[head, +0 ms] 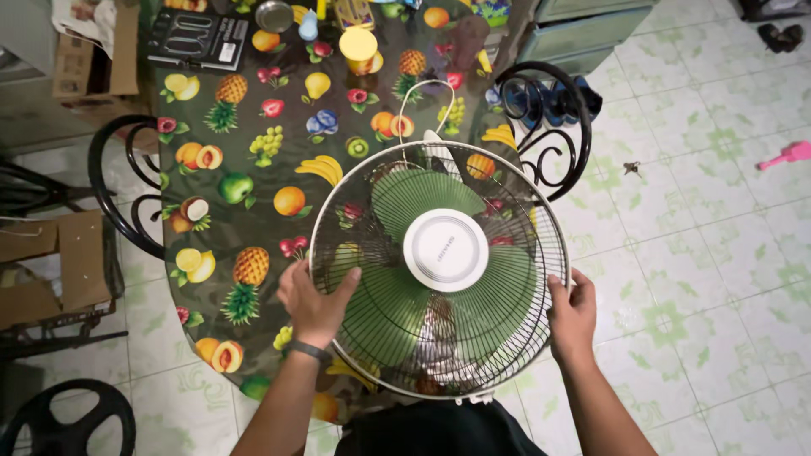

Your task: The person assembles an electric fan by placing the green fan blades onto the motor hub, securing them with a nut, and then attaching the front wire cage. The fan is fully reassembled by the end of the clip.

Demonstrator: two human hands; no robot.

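Observation:
An electric fan head [439, 270] lies face up on a table covered with a dark fruit-patterned cloth [253, 160]. It has a white wire guard, green blades and a round white centre cap [445, 250]. My left hand [314, 301] grips the guard's left rim, fingers spread over the wires; a dark band is on that wrist. My right hand [573, 312] clasps the guard's right rim. A white cord [420, 93] loops away behind the fan.
Black wrought-iron chairs stand at the table's left [118, 186] and right [541, 127]. A yellow-lidded jar [359, 49], a black tool case [198, 38] and a metal bowl [274, 15] sit at the far end. Cardboard boxes [59, 253] line the left; a pink toy [787, 155] lies on the tiled floor.

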